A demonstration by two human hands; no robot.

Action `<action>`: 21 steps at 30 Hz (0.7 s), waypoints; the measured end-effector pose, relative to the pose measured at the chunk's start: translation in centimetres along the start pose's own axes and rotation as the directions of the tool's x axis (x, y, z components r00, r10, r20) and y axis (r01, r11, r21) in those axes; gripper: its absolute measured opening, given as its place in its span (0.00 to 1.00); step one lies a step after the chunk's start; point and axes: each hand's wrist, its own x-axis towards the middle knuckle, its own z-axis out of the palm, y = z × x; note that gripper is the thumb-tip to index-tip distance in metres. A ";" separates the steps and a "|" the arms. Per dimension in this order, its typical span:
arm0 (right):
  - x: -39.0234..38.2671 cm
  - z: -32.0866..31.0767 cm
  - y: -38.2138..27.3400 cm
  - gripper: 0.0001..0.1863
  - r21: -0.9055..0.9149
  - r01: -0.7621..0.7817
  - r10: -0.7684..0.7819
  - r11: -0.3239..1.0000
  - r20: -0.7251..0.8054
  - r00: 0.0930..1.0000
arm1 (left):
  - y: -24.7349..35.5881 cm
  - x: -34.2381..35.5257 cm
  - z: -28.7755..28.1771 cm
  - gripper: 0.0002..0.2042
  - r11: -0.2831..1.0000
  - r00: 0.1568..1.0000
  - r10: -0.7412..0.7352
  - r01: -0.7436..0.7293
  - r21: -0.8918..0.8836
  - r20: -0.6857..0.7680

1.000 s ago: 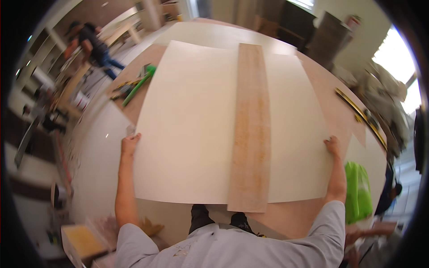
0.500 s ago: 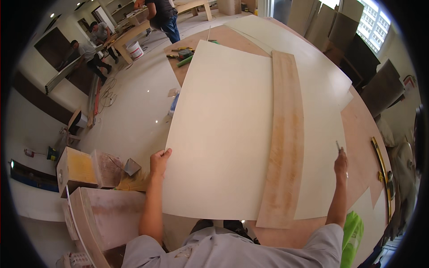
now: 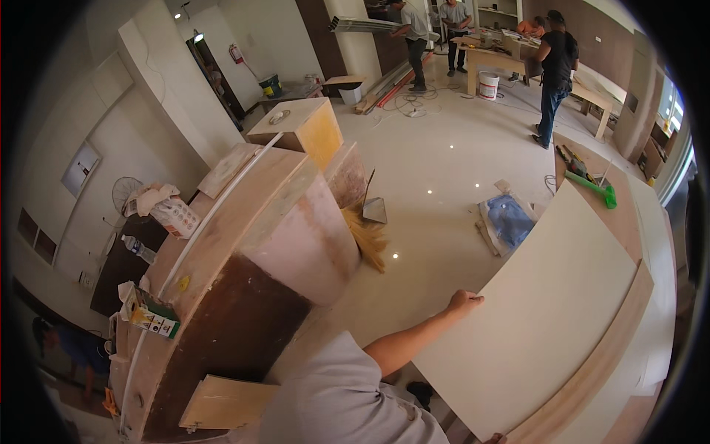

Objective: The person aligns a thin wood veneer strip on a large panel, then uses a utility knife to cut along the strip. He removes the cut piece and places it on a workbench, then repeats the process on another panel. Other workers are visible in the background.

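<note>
- White sheet (image 3: pixel 532 296): the left hand (image 3: pixel 466 301) pinches its left edge.
- Brown plank (image 3: pixel 600 362) lies on it, right.
- Right hand (image 3: pixel 495 438), near, mostly cut off: cannot tell its grip.

wht bucket (image 3: pixel 488 86) on flr (image 3: pixel 436 159) | straw broom (image 3: pixel 365 235) | clr plastic btl (image 3: pixel 139 250) | fan (image 3: pixel 126 194)

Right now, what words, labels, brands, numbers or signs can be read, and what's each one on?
None legible enough to quote.
White package: reddish print, too small.
Green-and-white carton: dark print, too small.
White bucket: reddish label, blurred.
Pale sheet in the left hand: no print visible.
</note>
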 end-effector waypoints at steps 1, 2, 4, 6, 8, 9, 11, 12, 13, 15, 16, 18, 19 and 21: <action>-1.4 1.3 0.4 0.16 -0.007 -0.002 0.002 1.000 0.004 1.000 | -1.2 -0.6 0.0 0.19 0.999 1.000 -0.030 0.030 -0.037 -0.006; -2.7 2.5 0.9 0.16 0.099 -0.040 0.038 0.994 0.022 0.999 | -2.6 -1.1 0.2 0.19 0.998 0.999 -0.039 0.039 -0.043 -0.001; -4.3 5.2 2.4 0.15 0.306 -0.121 0.109 0.944 0.056 0.992 | -4.7 -1.8 0.6 0.19 0.984 0.985 -0.169 0.171 -0.040 0.046; -5.5 7.2 3.9 0.15 0.506 -0.200 0.185 0.839 0.079 0.980 | -4.0 -3.7 1.2 0.19 0.980 0.983 -0.170 0.176 -0.097 0.062; -6.9 7.8 2.6 0.15 0.601 -0.234 0.214 0.764 0.105 0.971 | -3.6 -5.2 0.5 0.19 0.972 0.983 -0.177 0.182 -0.148 0.046; -7.2 7.2 -1.5 0.15 0.629 -0.307 0.271 0.714 0.157 0.950 | -3.7 -5.5 0.0 0.20 0.973 0.984 -0.173 0.178 -0.148 0.051; -7.9 6.7 -3.2 0.16 0.651 -0.380 0.330 0.657 0.205 0.921 | -3.3 -5.8 -0.2 0.20 0.973 0.984 -0.168 0.176 -0.146 0.065; -8.2 6.8 -2.4 0.15 0.638 -0.399 0.375 0.658 0.181 0.909 | -3.2 -5.7 -0.2 0.20 0.976 0.984 -0.172 0.177 -0.127 0.053; -8.7 6.9 -1.9 0.15 0.626 -0.422 0.423 0.656 0.157 0.892 | -3.2 -5.9 -0.2 0.19 0.978 0.983 -0.178 0.181 -0.104 0.043; -8.8 7.1 -1.0 0.16 0.628 -0.455 0.468 0.631 0.160 0.869 | -3.3 -5.8 -0.3 0.19 0.975 0.982 -0.186 0.189 -0.119 0.044; -8.9 7.1 -0.8 0.16 0.630 -0.481 0.504 0.610 0.160 0.849 | -3.5 -6.0 -0.1 0.19 0.971 0.981 -0.189 0.192 -0.140 0.039; -9.1 6.6 -2.5 0.16 0.668 -0.510 0.550 0.542 0.177 0.817 | -4.1 -6.8 0.9 0.19 0.958 0.982 -0.191 0.187 -0.219 -0.001; -9.1 6.0 -4.1 0.16 0.707 -0.522 0.591 0.476 0.182 0.786 | -4.2 -7.1 1.4 0.19 0.938 0.982 -0.185 0.166 -0.303 -0.034; -9.0 4.7 -6.3 0.17 0.777 -0.530 0.668 0.340 0.198 0.718 | -3.4 -8.3 1.9 0.19 0.934 0.977 -0.214 0.205 -0.291 0.001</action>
